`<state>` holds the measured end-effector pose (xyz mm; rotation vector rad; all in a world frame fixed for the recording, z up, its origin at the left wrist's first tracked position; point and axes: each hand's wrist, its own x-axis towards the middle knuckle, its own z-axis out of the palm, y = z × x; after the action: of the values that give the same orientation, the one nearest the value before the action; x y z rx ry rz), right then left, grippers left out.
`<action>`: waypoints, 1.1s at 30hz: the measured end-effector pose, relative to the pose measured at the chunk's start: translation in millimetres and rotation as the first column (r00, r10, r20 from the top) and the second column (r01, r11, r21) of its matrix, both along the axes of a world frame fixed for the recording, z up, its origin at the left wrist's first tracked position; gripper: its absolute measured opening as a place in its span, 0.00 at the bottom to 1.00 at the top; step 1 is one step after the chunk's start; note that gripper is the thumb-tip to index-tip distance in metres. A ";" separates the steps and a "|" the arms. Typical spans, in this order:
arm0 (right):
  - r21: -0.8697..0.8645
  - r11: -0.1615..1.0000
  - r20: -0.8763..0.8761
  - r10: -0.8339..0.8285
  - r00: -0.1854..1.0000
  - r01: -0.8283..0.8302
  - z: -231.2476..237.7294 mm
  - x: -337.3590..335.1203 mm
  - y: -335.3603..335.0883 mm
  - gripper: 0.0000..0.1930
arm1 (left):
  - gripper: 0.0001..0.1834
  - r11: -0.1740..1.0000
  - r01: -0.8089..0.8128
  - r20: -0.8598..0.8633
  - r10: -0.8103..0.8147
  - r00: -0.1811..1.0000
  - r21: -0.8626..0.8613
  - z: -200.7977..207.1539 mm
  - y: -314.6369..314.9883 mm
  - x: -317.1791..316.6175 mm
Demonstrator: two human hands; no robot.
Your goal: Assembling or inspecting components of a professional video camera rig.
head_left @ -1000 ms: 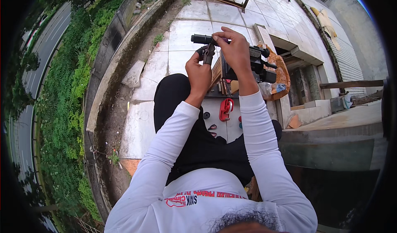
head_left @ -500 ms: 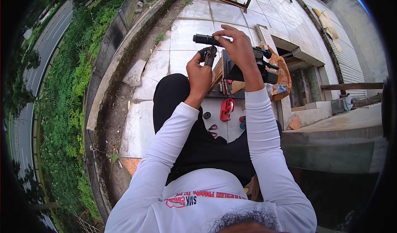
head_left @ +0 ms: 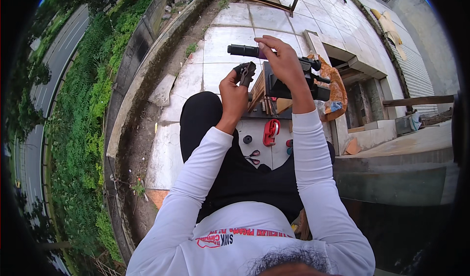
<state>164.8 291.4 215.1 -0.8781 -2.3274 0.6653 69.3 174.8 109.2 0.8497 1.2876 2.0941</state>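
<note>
Blk tube (head_left: 244,51), held crosswise, nr small dk brown pc. (head_left: 247,75), slightly tilted

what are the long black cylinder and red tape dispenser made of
The long black cylinder: plastic or coated metal, satin finish, from its faint sheen; I can't tell which. The red, rounded tape dispenser: probably smooth moulded plastic, from its even colour and curved body.

The gap between the tube (head_left: 242,50) and the dark tool (head_left: 247,74) has widened. More of the scissors (head_left: 254,154) shows (they were partly hidden earlier).
</note>
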 end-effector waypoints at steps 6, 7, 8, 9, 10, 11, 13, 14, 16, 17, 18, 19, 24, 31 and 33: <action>0.061 0.998 -0.267 0.021 0.963 -0.005 9.2 11.2 -2.4 0.12 | 0.13 0.998 0.004 0.090 0.001 0.996 -0.057 14.1 -9.7 -1.2; 0.061 0.998 -0.268 0.024 0.963 -0.008 13.2 10.3 -5.5 0.12 | 0.13 0.999 -0.009 0.094 0.014 0.995 -0.051 13.8 -10.3 -2.4; 0.159 0.987 -0.170 0.049 0.984 -0.022 17.1 8.5 -8.4 0.11 | 0.13 0.999 -0.012 0.094 0.017 0.995 -0.051 11.5 -9.8 -4.3; 0.255 0.966 -0.068 0.060 0.996 -0.041 19.7 7.3 -10.1 0.09 | 0.13 0.999 -0.033 0.115 0.036 0.993 -0.028 9.5 -7.9 -6.3; 0.257 0.966 -0.068 0.060 0.996 -0.041 21.2 5.5 -11.5 0.09 | 0.13 0.998 -0.055 0.136 0.055 0.989 -0.006 7.3 -6.5 -7.7; 0.349 0.933 -0.007 0.101 0.995 -0.092 22.8 3.2 -13.1 0.08 | 0.13 0.998 -0.056 0.136 0.056 0.989 -0.004 4.6 -6.8 -7.9; 0.437 0.887 0.062 0.134 0.989 -0.148 22.2 3.1 -12.7 0.07 | 0.13 0.998 -0.058 0.168 0.063 0.984 -0.036 5.6 -8.0 -5.0; 0.475 0.868 0.075 0.125 0.989 -0.146 20.7 3.5 -13.9 0.07 | 0.13 0.998 -0.059 0.170 0.064 0.983 -0.034 6.2 -7.6 -4.5; 0.509 0.847 0.092 0.121 0.988 -0.151 19.8 2.4 -15.1 0.07 | 0.12 0.998 -0.046 0.142 0.052 0.989 -0.044 8.2 -9.3 -3.0; 0.517 0.841 0.107 0.120 0.987 -0.158 19.8 1.8 -14.6 0.06 | 0.12 0.998 -0.051 0.145 0.057 0.988 -0.046 9.0 -9.7 -2.5; 0.526 0.835 0.122 0.114 0.986 -0.162 21.2 1.2 -14.7 0.05 | 0.12 0.998 -0.049 0.143 0.055 0.988 -0.047 10.1 -9.8 -2.2; 0.524 0.835 0.125 0.115 0.985 -0.164 22.8 0.6 -14.1 0.05 | 0.12 0.998 -0.047 0.142 0.053 0.988 -0.049 10.8 -9.9 -1.8; 0.609 0.713 0.317 0.183 0.930 -0.348 32.9 -7.2 -2.0 0.05 | 0.12 0.998 -0.044 0.157 0.052 0.986 -0.053 8.9 -8.8 -1.8; 0.567 0.697 0.345 0.282 0.895 -0.438 47.9 -13.9 7.9 0.06 | 0.12 0.998 -0.055 0.160 0.059 0.985 -0.033 5.7 -7.7 -2.5; 0.335 0.857 0.276 0.308 0.911 -0.391 49.0 -10.4 14.8 0.08 | 0.12 0.998 -0.061 0.158 0.064 0.985 -0.023 6.2 -8.6 -0.3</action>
<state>154.4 306.2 264.1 -0.3571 -2.7182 0.2365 69.0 166.3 115.4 0.6278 1.2607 2.1482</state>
